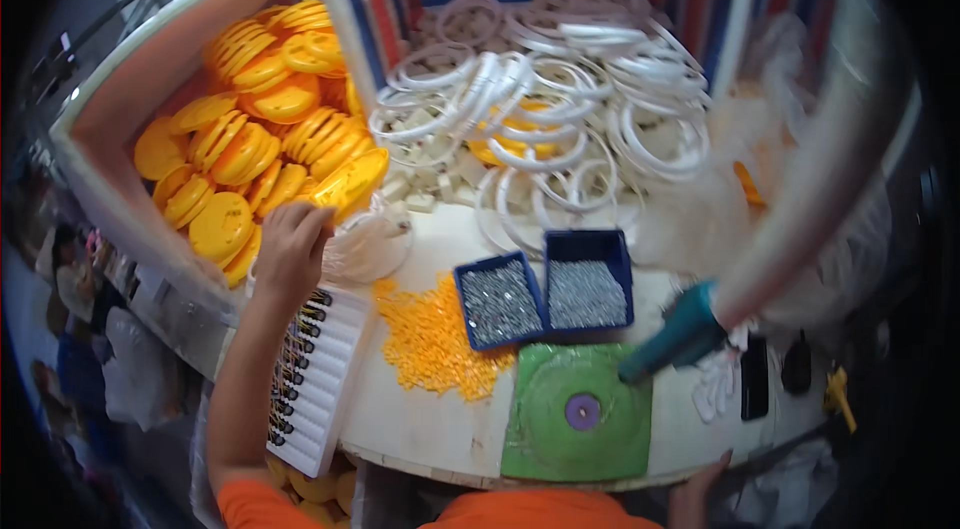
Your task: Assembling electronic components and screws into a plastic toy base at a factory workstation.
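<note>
At the left, my left hand (293, 247) reaches over the table with its fingers closed on the edge of a round yellow plastic cover (352, 181), which is tilted beside the box of like covers. My right hand (703, 482) is low at the table's front edge, partly out of sight, holding nothing, its visible fingers apart. Between the hands, a green square fixture (530, 449) with a purple round centre lies on the table. Above its right corner hangs a teal tool (680, 331) with a tapered nose, on a thick pale blurred arm or hose.
A large box (115, 79) holds stacked yellow covers. White rings (560, 79) heap at the back. Two blue trays (588, 294) hold small metal parts, beside loose orange pieces (430, 339). A white tray (335, 369) holds dark components. A phone (754, 379) lies right.
</note>
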Available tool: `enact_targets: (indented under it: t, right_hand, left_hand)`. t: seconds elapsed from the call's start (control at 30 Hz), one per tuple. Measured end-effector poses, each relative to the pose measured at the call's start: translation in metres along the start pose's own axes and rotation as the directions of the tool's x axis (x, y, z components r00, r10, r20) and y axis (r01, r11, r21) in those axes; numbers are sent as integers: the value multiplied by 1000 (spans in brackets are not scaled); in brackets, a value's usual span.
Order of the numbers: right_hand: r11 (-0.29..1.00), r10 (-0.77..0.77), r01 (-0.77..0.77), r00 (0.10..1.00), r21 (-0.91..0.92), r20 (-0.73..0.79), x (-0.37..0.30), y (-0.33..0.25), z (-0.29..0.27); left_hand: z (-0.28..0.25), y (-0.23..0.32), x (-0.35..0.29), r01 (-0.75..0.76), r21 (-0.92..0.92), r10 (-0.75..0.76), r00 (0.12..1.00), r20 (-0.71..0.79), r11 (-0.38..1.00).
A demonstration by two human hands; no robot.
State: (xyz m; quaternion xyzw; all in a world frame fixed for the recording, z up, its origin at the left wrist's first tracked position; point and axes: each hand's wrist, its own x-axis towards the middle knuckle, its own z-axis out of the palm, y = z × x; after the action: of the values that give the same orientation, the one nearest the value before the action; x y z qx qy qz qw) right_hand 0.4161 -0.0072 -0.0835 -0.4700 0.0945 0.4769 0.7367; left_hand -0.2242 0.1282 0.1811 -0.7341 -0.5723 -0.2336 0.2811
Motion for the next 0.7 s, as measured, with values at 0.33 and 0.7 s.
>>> enact_targets:
  t: [0.33,0.7]
  right_hand:
    - [373,-398,607,788,-702,470,-70,-50,-54]
    - [-190,69,955,-217,226,974,-74,-22,168]
  left_hand:
    - [-49,202,-126,-325,-436,403,910,98,839]
    - [11,275,-165,130,-608,88,945,316,783]
